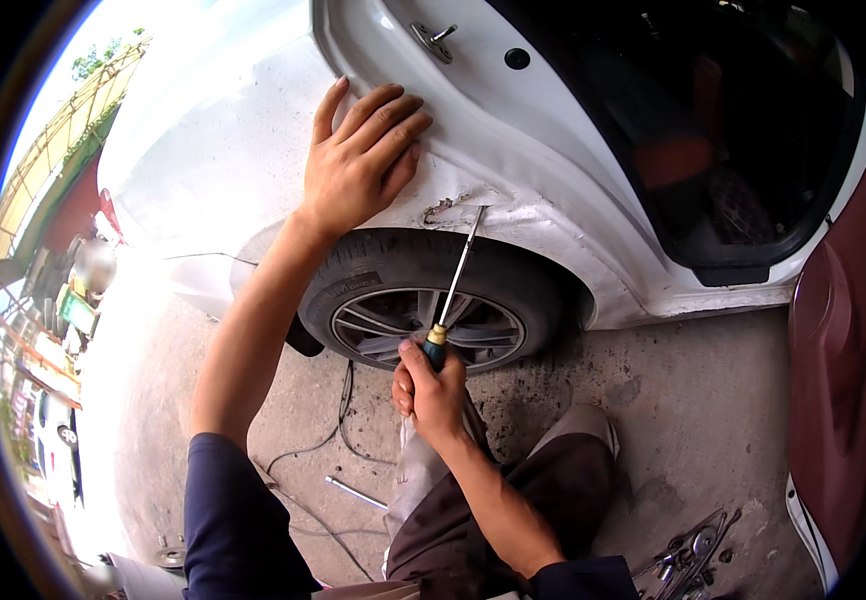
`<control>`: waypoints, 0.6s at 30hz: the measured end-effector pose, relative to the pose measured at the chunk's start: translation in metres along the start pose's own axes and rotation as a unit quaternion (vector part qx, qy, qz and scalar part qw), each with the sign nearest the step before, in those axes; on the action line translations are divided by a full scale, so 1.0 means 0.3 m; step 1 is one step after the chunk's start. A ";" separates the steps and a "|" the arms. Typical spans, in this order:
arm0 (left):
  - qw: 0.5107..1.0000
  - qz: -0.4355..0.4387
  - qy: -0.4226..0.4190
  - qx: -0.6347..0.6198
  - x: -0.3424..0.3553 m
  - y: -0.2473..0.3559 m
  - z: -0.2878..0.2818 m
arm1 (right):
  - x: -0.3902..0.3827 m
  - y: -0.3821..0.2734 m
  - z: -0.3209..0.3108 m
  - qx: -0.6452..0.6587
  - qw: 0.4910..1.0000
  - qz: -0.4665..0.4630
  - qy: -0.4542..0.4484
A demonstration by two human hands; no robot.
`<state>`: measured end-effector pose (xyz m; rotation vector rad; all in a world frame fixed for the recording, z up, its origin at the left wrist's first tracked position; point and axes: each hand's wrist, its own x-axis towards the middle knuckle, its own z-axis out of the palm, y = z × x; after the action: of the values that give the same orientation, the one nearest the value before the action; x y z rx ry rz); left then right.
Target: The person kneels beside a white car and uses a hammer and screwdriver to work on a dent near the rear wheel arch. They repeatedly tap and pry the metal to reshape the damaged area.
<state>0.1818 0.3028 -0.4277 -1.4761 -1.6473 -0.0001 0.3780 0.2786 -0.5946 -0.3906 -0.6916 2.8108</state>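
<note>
The screwdriver [460, 268], probably light, stiff and best held by its handle, is slanting up to the damaged white panel [223, 150] above the tyre [383, 260]; the right hand [431, 388] is clasping it, the left hand [361, 165] resting spread on the panel.

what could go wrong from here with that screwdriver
Slipping: the screwdriver in the right hand has its tip at the damaged patch above the tyre; it could skid and scratch nearby paint.

Injury: the left hand rests on the white panel above that patch, so a slip upward might jab it.

Tripping: the dark cable lies on the ground by the person's legs and could catch a foot.
</note>
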 end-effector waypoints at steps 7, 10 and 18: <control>0.999 -0.008 0.037 -0.004 0.019 -0.033 0.010 | 0.050 -0.064 -0.063 -0.099 0.995 0.003 0.013; 0.999 -0.011 0.046 -0.006 0.008 -0.045 0.049 | 0.105 -0.016 -0.070 -0.168 0.979 -0.044 0.109; 0.998 -0.016 0.050 -0.032 -0.055 -0.082 0.094 | 0.292 0.196 -0.141 -0.266 0.924 -0.173 0.212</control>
<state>0.1434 0.2976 -0.4413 -1.4731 -1.6039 -0.1431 0.3000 0.2695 -0.6768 -0.8428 -1.2623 2.0746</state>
